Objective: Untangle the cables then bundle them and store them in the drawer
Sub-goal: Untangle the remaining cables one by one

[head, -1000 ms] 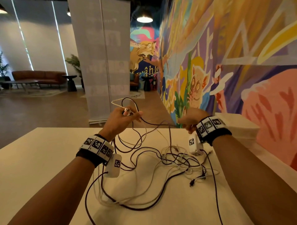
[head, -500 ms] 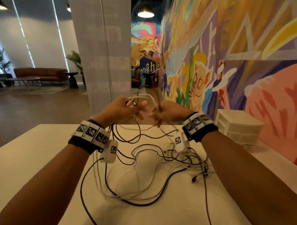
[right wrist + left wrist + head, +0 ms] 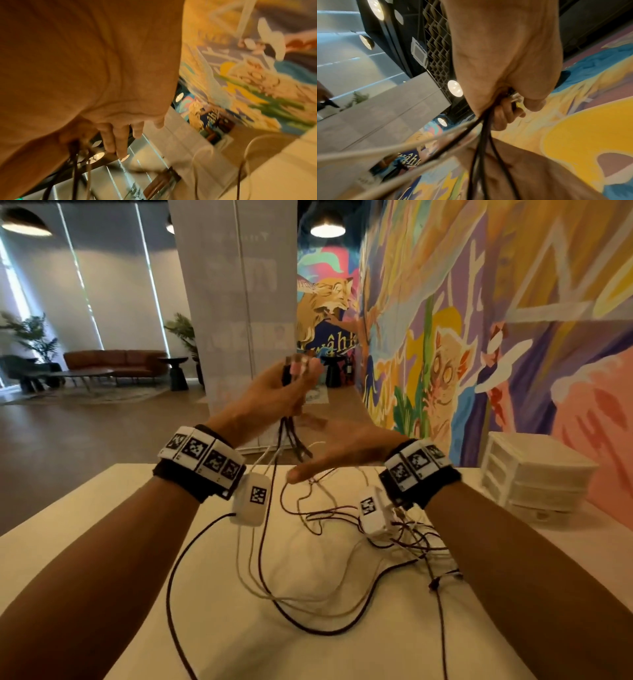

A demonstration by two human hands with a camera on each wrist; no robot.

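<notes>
- Dark and pale cables [image 3: 291, 436] hung from my left hand [image 3: 274, 392], fist closed round their gathered ends, lifting them clear of the tangle [image 3: 404, 535] on the worktop [image 3: 85, 542].
- My right hand [image 3: 342, 450] lay flat-fingered beneath, gripping nothing, seemingly to comb strands apart.
- White drawers [image 3: 534, 484] waited right, near the wall.

The left hand [image 3: 274, 392] has lifted its gathered cables [image 3: 291, 436] higher; the right hand [image 3: 346, 450] has opened below them
</notes>
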